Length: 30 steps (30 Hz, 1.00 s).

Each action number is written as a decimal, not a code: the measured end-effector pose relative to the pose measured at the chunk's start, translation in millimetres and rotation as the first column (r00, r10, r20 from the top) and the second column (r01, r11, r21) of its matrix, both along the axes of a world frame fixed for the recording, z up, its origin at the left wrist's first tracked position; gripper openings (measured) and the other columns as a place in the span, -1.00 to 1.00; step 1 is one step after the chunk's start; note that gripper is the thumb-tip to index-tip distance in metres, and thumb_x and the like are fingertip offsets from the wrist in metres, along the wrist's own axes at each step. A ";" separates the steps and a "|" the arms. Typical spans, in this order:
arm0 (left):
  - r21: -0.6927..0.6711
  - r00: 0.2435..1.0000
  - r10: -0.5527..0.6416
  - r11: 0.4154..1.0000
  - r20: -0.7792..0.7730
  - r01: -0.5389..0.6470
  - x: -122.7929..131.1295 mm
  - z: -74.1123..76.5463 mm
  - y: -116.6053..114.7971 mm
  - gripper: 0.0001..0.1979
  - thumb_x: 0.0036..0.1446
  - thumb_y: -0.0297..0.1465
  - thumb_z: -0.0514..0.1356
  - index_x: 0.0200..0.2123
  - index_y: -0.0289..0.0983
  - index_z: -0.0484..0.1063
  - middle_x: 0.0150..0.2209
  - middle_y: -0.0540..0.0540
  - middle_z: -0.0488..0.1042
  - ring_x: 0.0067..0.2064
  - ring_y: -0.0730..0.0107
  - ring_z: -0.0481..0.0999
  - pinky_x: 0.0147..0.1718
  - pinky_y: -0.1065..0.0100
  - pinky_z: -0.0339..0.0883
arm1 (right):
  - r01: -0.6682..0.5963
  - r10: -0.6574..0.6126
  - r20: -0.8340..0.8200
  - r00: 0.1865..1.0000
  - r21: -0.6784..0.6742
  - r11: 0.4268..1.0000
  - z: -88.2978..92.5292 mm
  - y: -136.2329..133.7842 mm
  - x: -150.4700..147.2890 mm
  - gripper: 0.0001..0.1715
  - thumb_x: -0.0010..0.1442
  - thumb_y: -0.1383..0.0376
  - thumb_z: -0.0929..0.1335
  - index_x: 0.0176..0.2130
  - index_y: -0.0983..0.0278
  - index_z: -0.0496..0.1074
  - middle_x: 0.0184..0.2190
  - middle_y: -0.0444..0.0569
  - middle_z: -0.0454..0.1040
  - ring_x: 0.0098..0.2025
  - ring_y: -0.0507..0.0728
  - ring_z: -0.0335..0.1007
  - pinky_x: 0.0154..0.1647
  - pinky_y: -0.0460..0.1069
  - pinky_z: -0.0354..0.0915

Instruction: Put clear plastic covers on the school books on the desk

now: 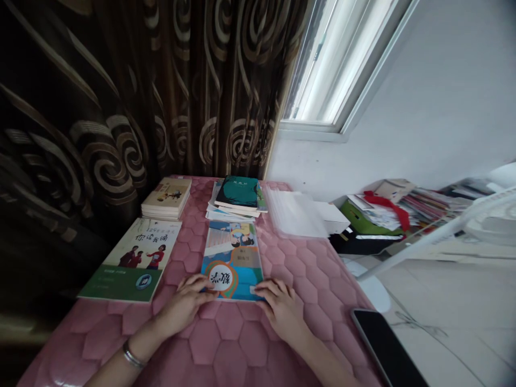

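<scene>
A blue textbook with a round white label and a drawing of children lies flat on the pink quilted surface, its cover print upside down to me. At its near left corner, my left hand has its fingers on the cover and its thumb by the edge; a silver bangle circles that wrist. Opposite, my right hand holds the near right corner in the same manner. Right behind the textbook stands a pile of books topped by a dark green book.
To the left lies a green-and-white book, with a stack of tan books behind it. Clear plastic sleeves rest at the back right. A phone lies at the right edge, near a white stand. Patterned curtains hang behind.
</scene>
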State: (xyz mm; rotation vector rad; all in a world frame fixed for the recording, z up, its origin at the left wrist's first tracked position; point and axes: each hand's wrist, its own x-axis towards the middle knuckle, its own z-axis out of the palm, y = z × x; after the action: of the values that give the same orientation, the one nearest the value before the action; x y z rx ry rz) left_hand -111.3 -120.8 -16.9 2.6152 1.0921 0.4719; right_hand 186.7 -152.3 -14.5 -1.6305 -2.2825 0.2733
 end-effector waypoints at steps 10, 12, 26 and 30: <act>-0.066 0.999 -0.027 0.997 0.030 0.028 -5.1 12.1 -0.5 -0.34 0.04 -0.77 -0.04 0.00 -0.02 0.48 0.06 0.00 0.48 0.13 0.33 0.34 0.11 0.15 0.23 | -0.023 0.021 -0.031 0.999 -0.051 0.998 0.8 -3.2 12.4 -0.61 0.29 0.36 0.22 -0.03 -0.02 0.48 0.03 -0.13 0.48 0.06 0.15 0.28 -0.03 0.10 0.21; -0.038 1.000 0.012 0.999 -0.011 -0.013 1.5 16.8 -6.1 -0.47 0.09 -0.70 0.02 -0.04 -0.05 0.49 0.03 -0.01 0.48 0.11 0.29 0.35 0.12 0.10 0.21 | -0.034 0.031 -0.059 0.998 -0.047 0.998 3.9 -1.3 13.1 -0.67 0.28 0.33 0.25 -0.08 0.01 0.50 0.01 -0.13 0.48 0.05 0.15 0.29 -0.03 0.09 0.21; 0.266 0.911 -0.024 0.953 -0.411 0.145 78.2 21.1 -6.3 -0.68 0.25 -0.49 0.11 0.06 -0.18 0.39 -0.11 -0.16 0.48 -0.11 0.22 0.46 -0.32 0.32 0.39 | 0.071 -0.065 0.086 0.994 -0.075 0.995 23.3 158.1 -31.9 -0.56 0.33 0.19 0.21 0.16 0.21 0.28 0.24 0.05 0.21 0.25 0.17 0.09 0.20 0.12 0.06; 0.268 0.904 -0.018 0.952 -0.427 0.145 77.6 19.7 -8.0 -0.72 0.28 -0.44 0.10 0.04 -0.24 0.39 -0.07 -0.18 0.49 -0.10 0.17 0.47 -0.33 0.30 0.41 | 0.137 -0.124 0.138 0.983 -0.091 0.986 28.9 193.6 -45.6 -0.52 0.34 0.15 0.17 0.16 0.27 0.27 0.21 0.15 0.23 0.20 0.28 0.16 0.13 0.21 0.10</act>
State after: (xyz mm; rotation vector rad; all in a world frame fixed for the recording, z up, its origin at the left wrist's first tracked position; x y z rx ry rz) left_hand -33.8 -128.9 2.8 3.1131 1.0918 0.0445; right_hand 141.2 41.2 14.4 -1.8929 -2.2763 0.2586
